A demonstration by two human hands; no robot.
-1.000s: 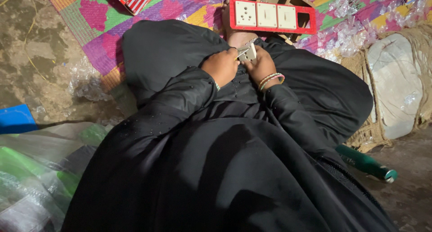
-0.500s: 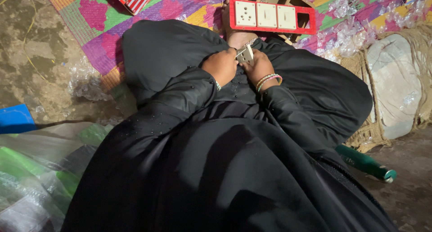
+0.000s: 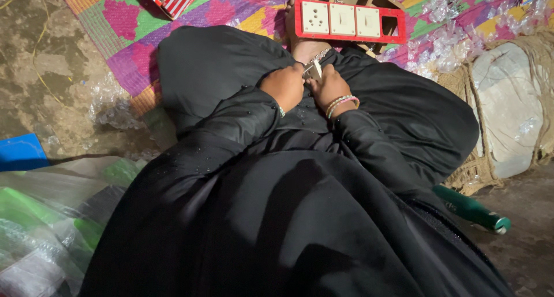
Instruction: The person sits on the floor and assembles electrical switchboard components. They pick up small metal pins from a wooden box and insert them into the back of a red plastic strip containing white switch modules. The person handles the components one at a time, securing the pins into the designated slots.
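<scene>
gripping small white part (image 3: 314, 70), seemingly upright, both hands (image 3: 306, 85)

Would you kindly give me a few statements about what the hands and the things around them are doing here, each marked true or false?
1. Both hands, the left hand and the right hand, meet on a small pale part. True.
2. The red switch board lies beyond the hands on the colourful mat. True.
3. Every slot of the red switch board is filled. False: the slot at its right end is open.
4. The right wrist is bare. False: it wears bangles.
5. A green bottle lies on the floor at the person's right. True.
6. The left hand rests on the blue object. False: that lies far off, at the left edge.
</scene>
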